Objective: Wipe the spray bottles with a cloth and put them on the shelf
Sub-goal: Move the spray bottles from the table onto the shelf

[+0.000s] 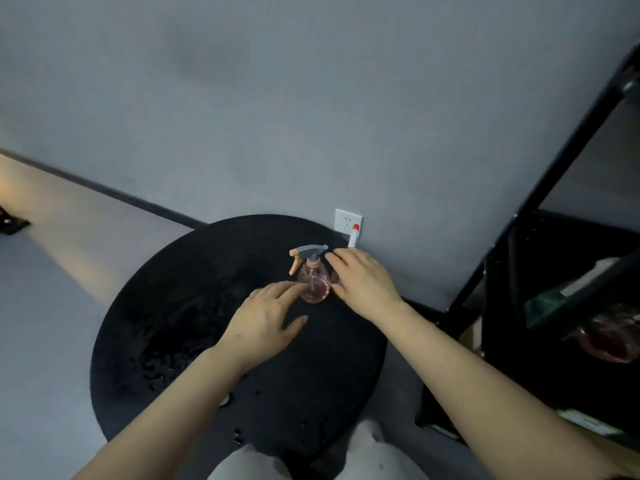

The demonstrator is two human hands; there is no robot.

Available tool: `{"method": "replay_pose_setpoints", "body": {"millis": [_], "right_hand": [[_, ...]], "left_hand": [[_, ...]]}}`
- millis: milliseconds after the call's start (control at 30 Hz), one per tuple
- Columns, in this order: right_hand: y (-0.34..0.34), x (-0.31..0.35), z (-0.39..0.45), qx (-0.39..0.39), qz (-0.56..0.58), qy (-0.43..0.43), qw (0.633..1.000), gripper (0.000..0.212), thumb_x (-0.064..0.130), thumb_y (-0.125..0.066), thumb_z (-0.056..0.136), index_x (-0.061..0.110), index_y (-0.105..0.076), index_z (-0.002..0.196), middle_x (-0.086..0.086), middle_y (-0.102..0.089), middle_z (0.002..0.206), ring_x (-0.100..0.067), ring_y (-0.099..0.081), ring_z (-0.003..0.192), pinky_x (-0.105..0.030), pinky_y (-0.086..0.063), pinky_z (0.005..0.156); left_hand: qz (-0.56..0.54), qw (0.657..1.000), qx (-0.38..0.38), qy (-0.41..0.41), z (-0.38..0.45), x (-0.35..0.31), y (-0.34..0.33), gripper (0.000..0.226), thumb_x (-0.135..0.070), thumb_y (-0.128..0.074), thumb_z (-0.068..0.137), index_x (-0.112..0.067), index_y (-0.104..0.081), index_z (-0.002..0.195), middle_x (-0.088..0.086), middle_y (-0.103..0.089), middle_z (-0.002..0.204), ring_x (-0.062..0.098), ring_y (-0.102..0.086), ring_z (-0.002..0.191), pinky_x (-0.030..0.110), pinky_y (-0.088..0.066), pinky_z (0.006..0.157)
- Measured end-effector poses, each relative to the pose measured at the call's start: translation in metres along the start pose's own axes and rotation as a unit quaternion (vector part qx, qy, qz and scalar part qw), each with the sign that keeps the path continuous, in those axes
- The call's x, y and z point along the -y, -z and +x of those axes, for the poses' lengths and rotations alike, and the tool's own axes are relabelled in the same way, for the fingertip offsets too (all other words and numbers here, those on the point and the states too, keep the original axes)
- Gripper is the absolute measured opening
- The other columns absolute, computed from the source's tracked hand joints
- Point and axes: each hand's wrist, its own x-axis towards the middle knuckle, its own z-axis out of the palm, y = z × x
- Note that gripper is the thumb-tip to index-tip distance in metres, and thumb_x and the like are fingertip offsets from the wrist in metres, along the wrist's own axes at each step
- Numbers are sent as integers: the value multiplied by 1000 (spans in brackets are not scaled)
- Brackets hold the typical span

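Observation:
A small pink see-through spray bottle with a grey and peach trigger head stands upright on the round black table, near its far edge. My left hand lies flat just left of the bottle, its fingertips touching the bottle's lower side. My right hand hovers just right of the bottle with fingers spread, covering something pinkish behind it that I cannot make out. No cloth shows. A black shelf stands at the right, with another pink bottle on it.
Water drops glisten on the table's left and near parts. A white wall socket with a red and white plug sits behind the table. The grey wall is close behind. My knees in light trousers show below.

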Motion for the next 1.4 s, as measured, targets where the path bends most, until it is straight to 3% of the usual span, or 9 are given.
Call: {"method": "replay_pose_setpoints", "body": {"millis": [367,800,1000,1233,1400], "right_hand": [[-81,-6,92,33,-67,24,997,72,21,-66,85,15,-25,144,-7,-39,144,-25,-36,133,-37,-32,108],[-101,-7,100,8,-8,85,996,70,9,-82,66,10,-48,127,-10,-58,123,-26,-58,111,-34,-52,86],[-72,-2,68,-78,6,114,990,75,17,-92,46,9,-60,113,-7,-67,107,-21,-67,93,-31,-56,70],[-15,4,7,-105,12,112,988,68,14,-86,63,12,-51,122,-5,-62,114,-22,-64,100,-43,-59,71],[39,4,-56,-143,-2,110,984,58,17,-86,62,11,-61,114,-3,-67,106,-17,-66,93,-29,-56,68]], "left_hand": [[0,1000,-17,11,39,57,-28,55,-39,-56,90,-25,-41,141,-7,-46,141,14,-42,130,23,-25,104],[-22,999,2,26,42,73,-48,55,-43,-51,91,-27,-37,142,-10,-41,143,11,-37,133,22,-23,105],[-11,1000,3,26,33,65,-40,55,-41,-56,88,-25,-43,139,-7,-48,138,14,-45,128,27,-30,103],[6,1000,-14,9,16,32,-12,54,-45,-52,86,-22,-48,135,-4,-52,135,18,-50,124,38,-39,101],[-17,999,-23,-25,1,-15,4,61,-52,-38,82,-24,-48,135,-6,-53,134,15,-50,123,34,-39,101]]}}
